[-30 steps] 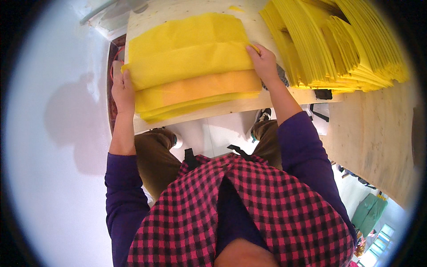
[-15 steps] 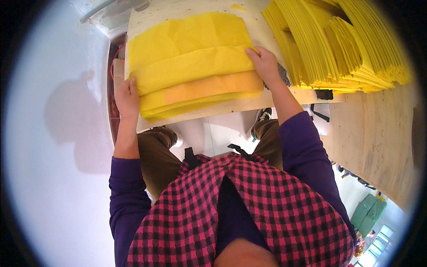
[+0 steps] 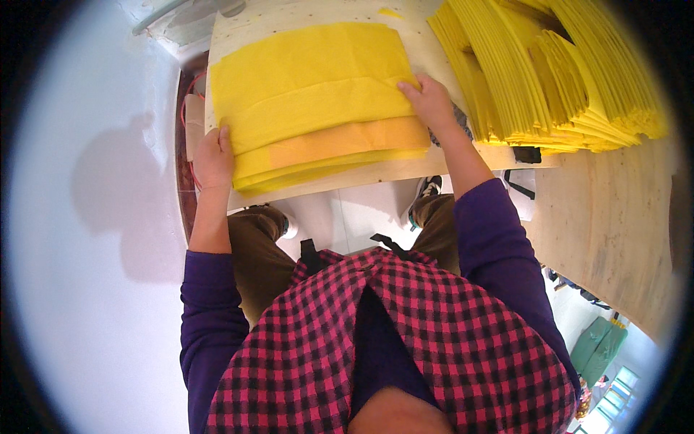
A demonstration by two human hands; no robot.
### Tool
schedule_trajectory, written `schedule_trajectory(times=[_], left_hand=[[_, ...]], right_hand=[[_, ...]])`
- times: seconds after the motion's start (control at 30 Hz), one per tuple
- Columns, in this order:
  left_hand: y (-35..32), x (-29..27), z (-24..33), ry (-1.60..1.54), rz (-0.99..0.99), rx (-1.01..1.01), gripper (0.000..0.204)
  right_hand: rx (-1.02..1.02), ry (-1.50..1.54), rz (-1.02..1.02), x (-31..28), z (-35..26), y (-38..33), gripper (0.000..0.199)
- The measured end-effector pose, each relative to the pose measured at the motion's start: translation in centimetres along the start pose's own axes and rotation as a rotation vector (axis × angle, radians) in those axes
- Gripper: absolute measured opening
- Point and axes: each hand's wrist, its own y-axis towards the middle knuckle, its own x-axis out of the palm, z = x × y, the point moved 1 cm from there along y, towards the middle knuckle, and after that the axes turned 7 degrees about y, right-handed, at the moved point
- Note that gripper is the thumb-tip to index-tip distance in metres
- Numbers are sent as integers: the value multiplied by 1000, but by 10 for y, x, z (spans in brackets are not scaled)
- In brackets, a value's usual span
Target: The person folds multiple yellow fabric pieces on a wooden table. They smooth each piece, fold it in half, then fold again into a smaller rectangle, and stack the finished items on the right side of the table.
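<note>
Half-curled fingers (image 3: 410, 90) against yellow fabric (image 3: 318, 94)

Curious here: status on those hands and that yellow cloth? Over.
Left-hand grip at left edge of yellow cloth; right-hand grip at right edge. Cloth layered on wooden table. Yellow stack apart, farther right.

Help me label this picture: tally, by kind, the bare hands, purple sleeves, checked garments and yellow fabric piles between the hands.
Left hand and right hand: 2
Purple sleeves: 2
Checked garment: 1
Yellow fabric pile between the hands: 1
Total: 6
</note>
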Motion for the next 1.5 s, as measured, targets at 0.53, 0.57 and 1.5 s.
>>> schedule_trajectory(times=[0.53,0.57,1.5], left_hand=[[0,-6,7,-16,-39,-14,38],[0,-6,7,-23,-26,-10,38],[4,-2,-3,-189,42,44,39]], right_hand=[[-624,-192,-235,107,-168,-62,68],[-542,-241,-258,109,-167,-58,68],[100,111,372,-5,-8,-26,47]])
